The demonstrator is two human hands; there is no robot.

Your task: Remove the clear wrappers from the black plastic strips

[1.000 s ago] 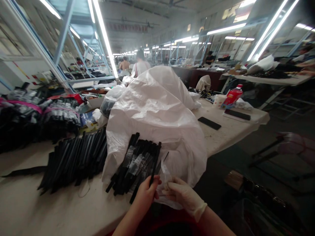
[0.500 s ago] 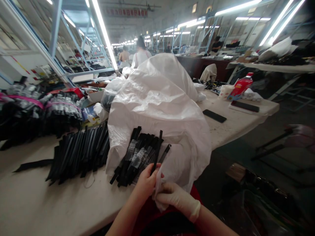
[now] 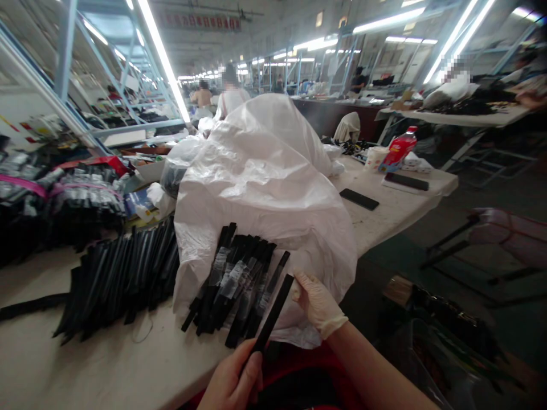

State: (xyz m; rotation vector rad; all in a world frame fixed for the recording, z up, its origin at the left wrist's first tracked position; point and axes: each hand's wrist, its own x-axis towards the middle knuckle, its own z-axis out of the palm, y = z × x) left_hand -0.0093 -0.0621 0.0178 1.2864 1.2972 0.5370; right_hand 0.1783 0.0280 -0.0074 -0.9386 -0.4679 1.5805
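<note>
The banner point(image 3: 203, 22) was illegible; my left hand point(image 3: 237, 373) gripped a strip point(image 3: 276, 307) slanting away rightward toward my right hand point(image 3: 318, 303), whose grasp was unclear.

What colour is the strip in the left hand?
Black; the strip shows best in the head view.

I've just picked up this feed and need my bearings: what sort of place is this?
Probably a factory workshop: long white tube lights and pale-blue metal frames run into the distance, flat black strips lie massed together, and other people are visible farther back.
</note>
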